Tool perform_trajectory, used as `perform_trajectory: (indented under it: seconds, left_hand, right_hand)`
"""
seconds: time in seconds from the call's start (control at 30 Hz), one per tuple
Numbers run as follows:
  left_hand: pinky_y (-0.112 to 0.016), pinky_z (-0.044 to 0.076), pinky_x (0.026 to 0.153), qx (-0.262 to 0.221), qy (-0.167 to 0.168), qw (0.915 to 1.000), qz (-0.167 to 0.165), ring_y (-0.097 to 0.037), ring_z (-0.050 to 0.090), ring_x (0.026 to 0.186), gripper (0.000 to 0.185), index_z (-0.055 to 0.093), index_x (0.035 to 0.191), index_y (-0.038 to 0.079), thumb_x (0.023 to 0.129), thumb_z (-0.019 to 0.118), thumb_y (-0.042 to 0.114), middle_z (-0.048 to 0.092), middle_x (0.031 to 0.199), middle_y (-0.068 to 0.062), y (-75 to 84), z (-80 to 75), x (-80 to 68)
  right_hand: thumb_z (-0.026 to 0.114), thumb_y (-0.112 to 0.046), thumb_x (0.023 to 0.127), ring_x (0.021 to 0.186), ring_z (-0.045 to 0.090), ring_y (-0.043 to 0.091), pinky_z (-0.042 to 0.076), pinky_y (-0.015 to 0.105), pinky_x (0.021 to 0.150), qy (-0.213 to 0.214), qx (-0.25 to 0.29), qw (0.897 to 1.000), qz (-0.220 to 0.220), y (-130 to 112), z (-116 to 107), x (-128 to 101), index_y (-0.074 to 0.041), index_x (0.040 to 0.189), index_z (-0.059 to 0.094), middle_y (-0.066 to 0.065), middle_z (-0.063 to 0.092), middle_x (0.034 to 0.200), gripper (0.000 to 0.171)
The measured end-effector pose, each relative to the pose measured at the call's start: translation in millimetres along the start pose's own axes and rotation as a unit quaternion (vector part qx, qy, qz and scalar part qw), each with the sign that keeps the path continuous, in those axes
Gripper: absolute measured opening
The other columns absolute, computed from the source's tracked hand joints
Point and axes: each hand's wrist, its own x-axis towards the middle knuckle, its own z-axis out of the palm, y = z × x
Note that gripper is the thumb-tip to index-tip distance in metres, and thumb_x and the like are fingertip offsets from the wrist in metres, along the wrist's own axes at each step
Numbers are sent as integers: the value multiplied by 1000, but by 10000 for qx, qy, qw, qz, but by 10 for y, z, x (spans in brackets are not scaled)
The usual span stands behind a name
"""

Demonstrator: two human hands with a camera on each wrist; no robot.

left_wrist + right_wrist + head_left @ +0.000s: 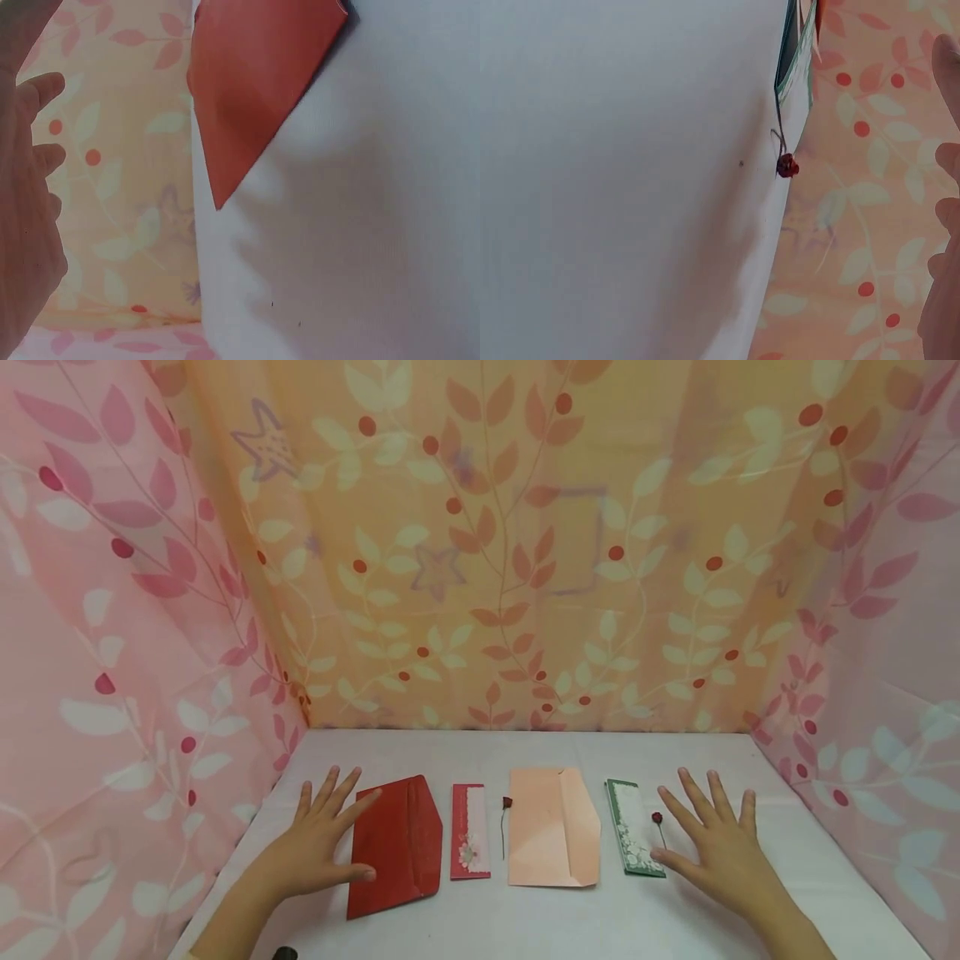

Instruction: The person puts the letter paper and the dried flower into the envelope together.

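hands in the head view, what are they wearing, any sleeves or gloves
Both are bare: the left hand and right hand have no gloves, rings or watch showing, and both forearms are uncovered to the picture's edge, with no sleeve in view.

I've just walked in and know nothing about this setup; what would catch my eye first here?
Two spread hands frame a neat row of stationery on a white table: the left hand has its thumb and a fingertip on a red envelope, and the right hand lies by a green card. Between them lie a small red card and a peach envelope. Leaf-patterned pink and orange fabric walls it all in.
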Motion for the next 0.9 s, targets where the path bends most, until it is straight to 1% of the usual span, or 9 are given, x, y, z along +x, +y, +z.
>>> perform_trajectory:
  seconds: [0.13,0.3,0.4,0.57,0.67,0.73,0.9]
  left_hand:
    - [-60,-20,120,-210,-43,9998,-14,-43,-4,157,106,35,159,33,72,77,73,9,173,-6,47,40,56]
    - [-71,-8,119,-430,-187,9988,-129,-45,0,157,102,39,157,36,70,78,73,12,173,-7,99,101,115]
    - [-74,-2,118,-475,-244,9984,-178,-45,1,156,103,38,157,37,70,78,73,15,172,-7,118,138,131]
    - [-75,0,117,-544,-263,9981,-98,-44,1,157,105,38,157,35,68,80,72,14,172,-4,138,201,164]
    - [-75,0,117,-536,-314,9981,-43,-42,0,157,106,37,158,37,68,80,73,13,173,-3,143,241,199]
    - [-75,1,117,-486,-327,9983,-24,-42,1,157,107,35,158,39,67,79,75,13,173,-2,139,268,226]
    - [-74,-1,118,-501,-388,9980,11,-43,2,157,108,37,158,35,67,78,77,12,173,-3,124,330,286]
  right_hand:
    - [74,-69,80,158,-10,36,-21,71,113,16,155,9999,-49,-86,38,42,-32,161,32,9,18,172,98]
    - [72,-70,81,159,-9,34,-21,70,114,-34,307,9995,-64,-194,103,73,-33,161,32,7,17,172,96]
    - [70,-72,82,159,-8,33,-21,69,114,-98,351,9993,-69,-263,138,92,-33,161,32,6,16,172,96]
    - [69,-72,83,159,-6,34,-20,69,115,-134,491,9987,-95,-382,163,149,-32,161,32,4,15,173,95]
    - [69,-71,84,159,-5,34,-18,68,117,-162,638,9977,-140,-458,176,196,-31,161,33,3,13,173,94]
    - [68,-71,84,159,-3,35,-17,67,118,-147,722,9971,-208,-517,194,234,-30,160,35,4,15,173,93]
    - [67,-71,85,160,-1,33,-15,65,120,-207,915,9949,-371,-702,230,341,-31,161,33,5,18,172,92]
